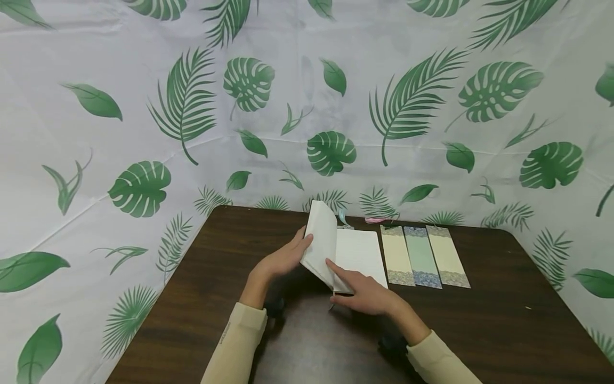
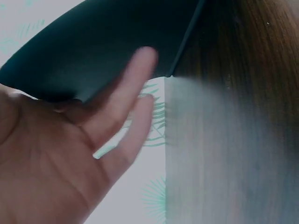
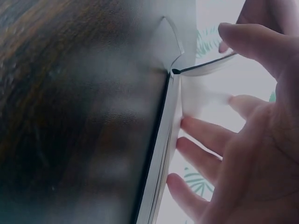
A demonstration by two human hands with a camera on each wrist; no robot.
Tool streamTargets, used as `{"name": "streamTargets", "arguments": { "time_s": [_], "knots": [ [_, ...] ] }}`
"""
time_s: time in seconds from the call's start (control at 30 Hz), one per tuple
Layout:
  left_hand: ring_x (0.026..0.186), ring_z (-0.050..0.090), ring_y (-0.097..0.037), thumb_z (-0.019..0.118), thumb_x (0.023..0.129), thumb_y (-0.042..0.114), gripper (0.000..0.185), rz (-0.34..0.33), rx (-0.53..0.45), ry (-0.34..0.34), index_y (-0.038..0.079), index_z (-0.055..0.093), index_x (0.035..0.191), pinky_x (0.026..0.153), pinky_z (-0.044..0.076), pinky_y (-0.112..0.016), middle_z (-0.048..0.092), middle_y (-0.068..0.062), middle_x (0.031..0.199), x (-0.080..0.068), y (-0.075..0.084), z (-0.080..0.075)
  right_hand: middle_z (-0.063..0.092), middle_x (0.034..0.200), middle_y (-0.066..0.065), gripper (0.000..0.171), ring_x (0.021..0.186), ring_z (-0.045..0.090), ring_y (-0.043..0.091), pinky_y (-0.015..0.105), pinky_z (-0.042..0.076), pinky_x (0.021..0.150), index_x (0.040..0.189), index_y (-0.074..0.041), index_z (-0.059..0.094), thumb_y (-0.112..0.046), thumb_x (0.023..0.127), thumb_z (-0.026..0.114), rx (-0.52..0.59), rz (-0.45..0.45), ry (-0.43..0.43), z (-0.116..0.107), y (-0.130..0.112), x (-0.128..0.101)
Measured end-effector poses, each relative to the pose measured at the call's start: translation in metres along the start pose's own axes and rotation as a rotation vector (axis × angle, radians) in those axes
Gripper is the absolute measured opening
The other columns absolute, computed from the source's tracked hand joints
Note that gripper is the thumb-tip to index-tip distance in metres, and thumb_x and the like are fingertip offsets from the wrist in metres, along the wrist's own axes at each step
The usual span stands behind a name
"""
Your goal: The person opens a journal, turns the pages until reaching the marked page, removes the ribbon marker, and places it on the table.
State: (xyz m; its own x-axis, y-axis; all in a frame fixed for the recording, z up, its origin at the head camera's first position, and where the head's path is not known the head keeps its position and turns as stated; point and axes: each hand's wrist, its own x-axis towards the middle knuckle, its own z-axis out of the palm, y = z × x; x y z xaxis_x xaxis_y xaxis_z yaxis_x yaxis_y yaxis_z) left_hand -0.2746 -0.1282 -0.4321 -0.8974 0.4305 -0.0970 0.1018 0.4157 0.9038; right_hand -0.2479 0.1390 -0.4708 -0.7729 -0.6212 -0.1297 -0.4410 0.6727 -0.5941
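An open notebook (image 1: 360, 258) with a dark cover (image 2: 107, 42) and pale pages lies on the table. My left hand (image 1: 283, 260) grips its raised left half, thumb on the page side and fingers against the cover. In the left wrist view, two fingers of that hand (image 2: 51, 154) stretch across the cover. My right hand (image 1: 366, 294) is at the lower part of the spine, fingers extended. Seen from the right wrist, fingertips of this hand (image 3: 252, 140) touch the right-hand pages. A thin ribbon (image 3: 179, 44) hangs out at the spine's bottom end.
Right of the notebook lie three bookmarks with patterned ends: cream (image 1: 398, 253), pale green (image 1: 422, 256) and cream (image 1: 447, 256). A pink tassel (image 1: 374, 220) and a light blue tassel (image 1: 342, 216) show near the table's (image 1: 503, 320) back edge. Behind hangs a leaf-print cloth (image 1: 288, 85).
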Motion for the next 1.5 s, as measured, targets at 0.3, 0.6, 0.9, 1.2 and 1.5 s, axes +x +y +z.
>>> {"name": "streamTargets", "arguments": {
  "time_s": [0.3, 0.6, 0.9, 1.2, 1.5],
  "knots": [
    [0.142, 0.052, -0.031, 0.037, 0.117, 0.031, 0.059, 0.046, 0.025, -0.015, 0.004, 0.028, 0.168, 0.123, 0.038, -0.056, 0.051, -0.017, 0.158, -0.001, -0.005, -0.003, 0.046, 0.168, 0.011, 0.086, 0.15, 0.051, 0.036, 0.065, 0.046, 0.112, 0.173, -0.035, 0.02, -0.044, 0.103, 0.07, -0.021, -0.001, -0.013, 0.002, -0.001, 0.003],
    [0.124, 0.06, -0.028, 0.033, 0.116, 0.025, 0.053, 0.048, -0.002, -0.04, -0.001, 0.035, 0.162, 0.115, 0.044, -0.053, 0.06, -0.019, 0.14, -0.002, -0.005, -0.004, 0.053, 0.162, 0.014, 0.076, 0.148, 0.052, 0.038, 0.065, 0.045, 0.114, 0.169, -0.021, 0.038, -0.045, 0.104, 0.068, -0.028, 0.073, 0.021, -0.005, 0.006, 0.0],
    [0.119, 0.059, -0.026, 0.031, 0.116, 0.024, 0.053, 0.043, -0.001, -0.064, -0.002, 0.033, 0.162, 0.113, 0.044, -0.05, 0.059, -0.02, 0.136, -0.002, -0.004, -0.005, 0.04, 0.169, 0.024, 0.066, 0.156, 0.04, 0.047, 0.066, 0.035, 0.123, 0.159, -0.003, 0.05, -0.036, 0.105, 0.07, -0.092, 0.077, -0.018, -0.016, 0.018, -0.006],
    [0.123, 0.057, -0.028, 0.03, 0.116, 0.024, 0.056, 0.067, 0.009, -0.075, -0.002, 0.027, 0.165, 0.116, 0.041, -0.052, 0.055, -0.021, 0.141, -0.002, -0.002, -0.005, 0.041, 0.169, 0.025, 0.077, 0.154, 0.042, 0.047, 0.064, 0.037, 0.123, 0.158, -0.001, 0.05, -0.037, 0.097, 0.08, -0.145, 0.13, -0.001, -0.025, 0.024, -0.012],
    [0.138, 0.048, -0.03, 0.031, 0.116, 0.021, 0.06, 0.074, -0.01, -0.081, 0.003, 0.014, 0.171, 0.121, 0.035, -0.051, 0.042, -0.019, 0.163, 0.0, -0.005, -0.005, 0.045, 0.166, 0.025, 0.067, 0.152, 0.046, 0.046, 0.064, 0.039, 0.121, 0.156, -0.002, 0.054, -0.034, 0.101, 0.075, -0.197, 0.099, 0.005, -0.028, 0.031, -0.01]
  ]
}}
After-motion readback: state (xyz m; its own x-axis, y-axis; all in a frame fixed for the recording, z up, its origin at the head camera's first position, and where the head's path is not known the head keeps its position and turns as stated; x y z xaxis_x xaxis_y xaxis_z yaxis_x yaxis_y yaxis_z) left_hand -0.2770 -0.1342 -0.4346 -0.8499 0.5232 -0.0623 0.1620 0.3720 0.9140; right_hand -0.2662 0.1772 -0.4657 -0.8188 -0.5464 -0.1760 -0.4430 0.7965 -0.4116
